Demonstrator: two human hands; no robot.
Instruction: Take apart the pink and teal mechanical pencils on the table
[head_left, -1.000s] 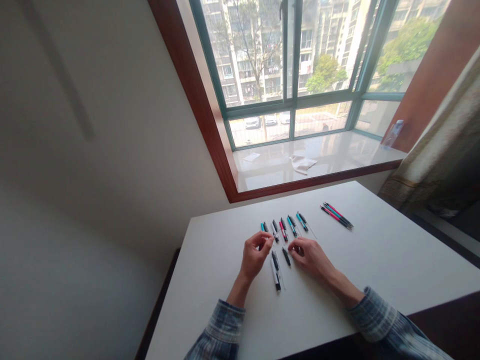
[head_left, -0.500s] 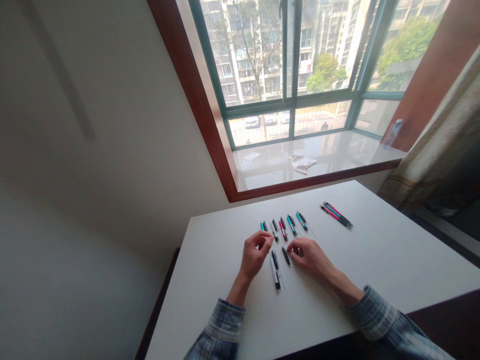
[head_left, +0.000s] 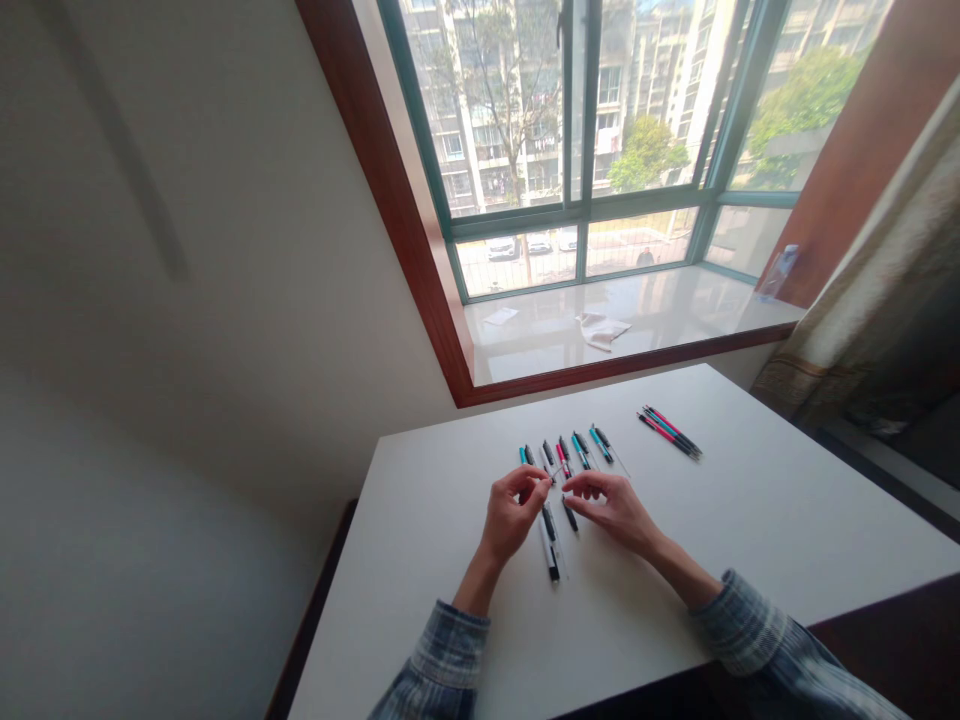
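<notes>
Head view: I've got the left hand [head_left: 510, 512] with thumb and index pinched on a thin piece [head_left: 557, 470] over the white table [head_left: 637, 615], right hand [head_left: 616, 510] just beside it, thumb and index apart. Black barrel [head_left: 571, 518] lies at the right thumb, contact I can't tell; white barrel [head_left: 547, 547] sits to its left. Row of pen parts [head_left: 561, 455] beyond the hands, bunched pens [head_left: 671, 434] off to the right.

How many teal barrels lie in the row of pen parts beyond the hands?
3: the left-end barrel, partly behind the left hand; the second-from-right barrel; the right-end barrel. More could be hidden behind the hand.
</notes>
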